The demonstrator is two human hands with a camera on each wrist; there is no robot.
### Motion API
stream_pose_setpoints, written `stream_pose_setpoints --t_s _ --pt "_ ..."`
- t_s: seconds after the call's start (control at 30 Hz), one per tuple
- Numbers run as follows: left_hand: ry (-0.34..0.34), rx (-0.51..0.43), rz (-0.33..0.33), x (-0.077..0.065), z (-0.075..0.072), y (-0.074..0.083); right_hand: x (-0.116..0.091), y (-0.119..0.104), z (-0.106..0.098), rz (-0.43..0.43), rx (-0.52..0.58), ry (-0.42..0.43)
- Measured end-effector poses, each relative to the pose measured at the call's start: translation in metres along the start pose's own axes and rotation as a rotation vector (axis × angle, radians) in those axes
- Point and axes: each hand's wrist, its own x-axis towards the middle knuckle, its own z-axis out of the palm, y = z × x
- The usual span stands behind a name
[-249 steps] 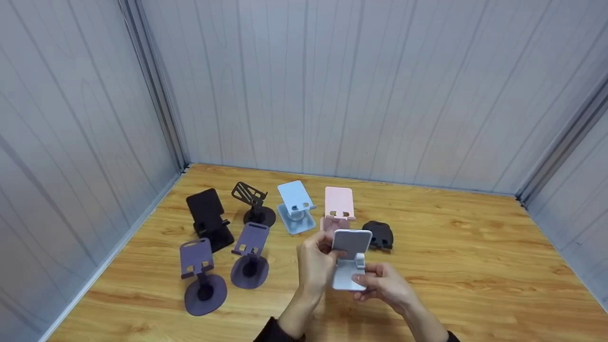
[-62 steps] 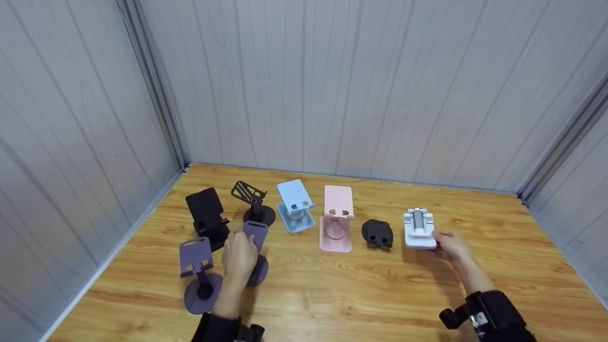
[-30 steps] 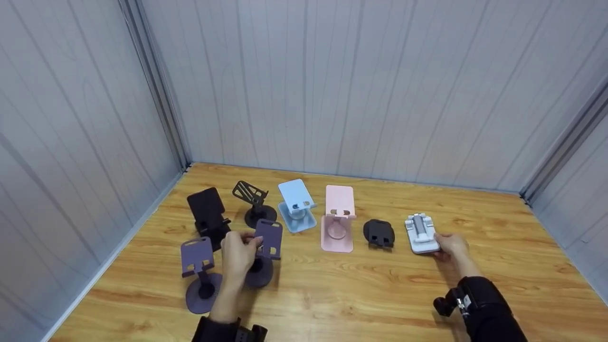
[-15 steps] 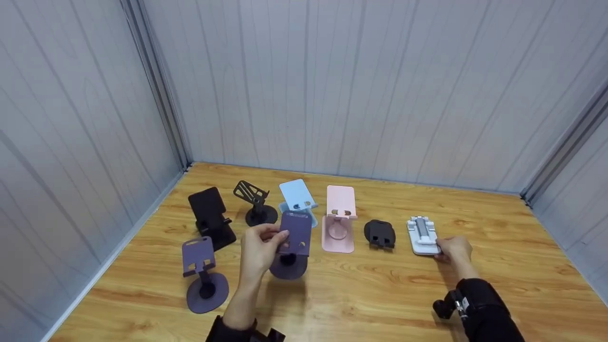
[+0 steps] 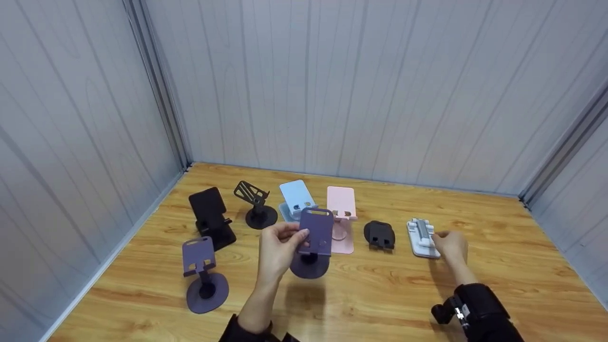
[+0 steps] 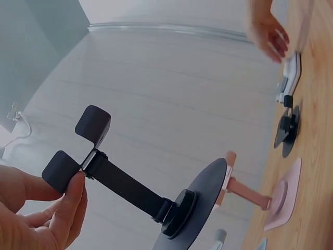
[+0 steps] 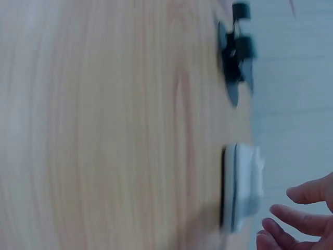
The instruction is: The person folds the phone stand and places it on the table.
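Note:
My left hand (image 5: 278, 251) pinches the edge of a purple phone stand (image 5: 317, 232) between thumb and fingers. The stand hangs above the table, its round base casting a shadow below. In the left wrist view, the thumb and fingers of the left hand (image 6: 49, 213) hold the upper plate of this stand (image 6: 127, 185), with the arm and disc base slanting away. At the right lies a white phone stand (image 5: 422, 240), folded down flat. My right hand (image 5: 451, 248) is beside it; in the right wrist view loosely bent fingers (image 7: 299, 219) are apart from the white stand (image 7: 242, 187).
A second purple stand (image 5: 198, 256), two black stands (image 5: 207, 209) (image 5: 259, 209), a light blue stand (image 5: 295, 192) and a pink stand (image 5: 341, 197) stand on the wooden table (image 5: 380, 304). A folded black stand (image 5: 380, 233) lies left of the white one. Panel walls surround the table.
Both hands held the white stand unfolded earlier; it now lies folded at right, and the right hand has let go. The left hand has lifted a purple stand and carried it right.

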Motion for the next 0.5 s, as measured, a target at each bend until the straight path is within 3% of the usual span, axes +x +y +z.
stream_pose_setpoints --t_s 0.17,0.3,0.5 --pt "-0.012 -0.044 0.012 -0.002 0.011 -0.001 -0.028 -0.031 0.01 -0.158 0.08 0.034" --pt "-0.019 -0.071 0.009 -0.004 0.018 -0.003 -0.047 -0.047 0.025 -0.256 0.158 -0.023" --pt "-0.026 -0.077 0.019 -0.007 0.029 -0.005 -0.079 -0.071 0.05 -0.276 0.311 -0.138"
